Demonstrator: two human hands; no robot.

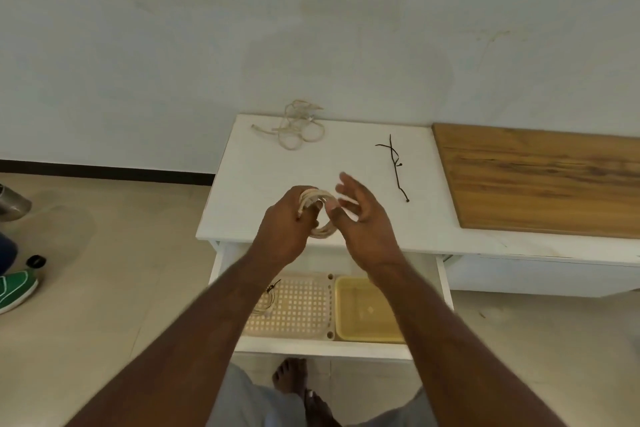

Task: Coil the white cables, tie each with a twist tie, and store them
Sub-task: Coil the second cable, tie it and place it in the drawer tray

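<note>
While a white cable coil (pixel 320 218) is gripped in the curled fingers of the left hand (pixel 285 222) just above the front edge of the white cabinet top (pixel 263 166), the right hand (pixel 360 218) is held beside it with fingers spread and relaxed, nothing grasped; its thumb appears to touch the coil's near side, though blur leaves that uncertain. The loops seem to be pinned in the left fist so that they cannot spring apart before a tie is fetched, a judgement only. Toward the back of the cabinet top, near the wall, a second cable (pixel 294 126) is seen lying loose and tangled, not yet coiled. To the right on the same top, black twist ties (pixel 394 163) are laid out within reach of the free right hand, presumably for that reason. Below the cabinet top's front edge, an open drawer (pixel 322 347) is shown, in which a perforated tray (pixel 301 308) already holds a tied cable bundle (pixel 265 300) at its left side, partly hidden by the forearm; a yellow tray (pixel 363 312) sits beside it. A wooden board (pixel 540 180) lies right of the cabinet top. The task is judged roughly midway.
</note>
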